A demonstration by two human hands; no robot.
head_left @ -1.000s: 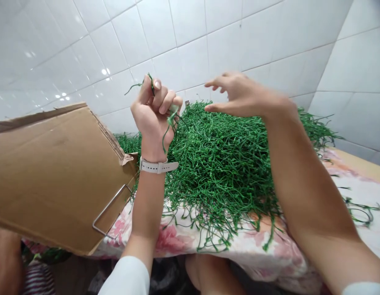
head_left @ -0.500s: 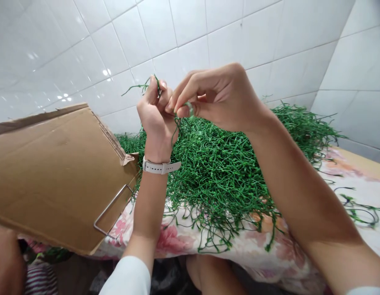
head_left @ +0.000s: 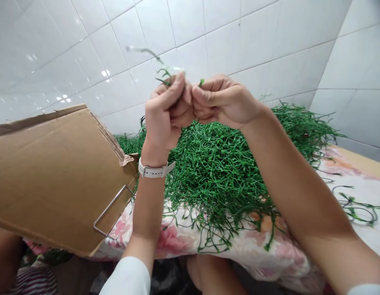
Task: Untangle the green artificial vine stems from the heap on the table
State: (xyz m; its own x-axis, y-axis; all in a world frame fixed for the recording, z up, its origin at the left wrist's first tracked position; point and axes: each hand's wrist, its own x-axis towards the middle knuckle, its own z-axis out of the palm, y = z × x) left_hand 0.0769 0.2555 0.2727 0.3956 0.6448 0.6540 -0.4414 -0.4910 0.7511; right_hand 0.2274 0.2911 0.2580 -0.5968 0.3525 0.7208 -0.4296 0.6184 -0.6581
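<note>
Thin green plastic stems (head_left: pixel 167 78) stick up from my left hand (head_left: pixel 168 104), whose fingers are closed around them; one blurred strand reaches up and left. My right hand (head_left: pixel 222 100) is pinched beside it, the two hands touching, with a small green tip (head_left: pixel 201 82) showing above its thumb. How far that piece runs inside the fingers is hidden. Below and behind both hands lies a large heap of green stems (head_left: pixel 217 164).
A cardboard sheet or box (head_left: pixel 55 176) with a metal wire loop (head_left: pixel 111 209) stands at the left. Loose stems (head_left: pixel 360 211) lie on the floral cloth (head_left: pixel 174 239) at the right. White tiles (head_left: pixel 254 37) rise behind. Part of another person shows at lower left.
Both hands have turned, and my left thumb now presses over the stems. My right hand has shifted slightly right, its fingertips now beside my left fingers. A strand now swings above my left hand.
</note>
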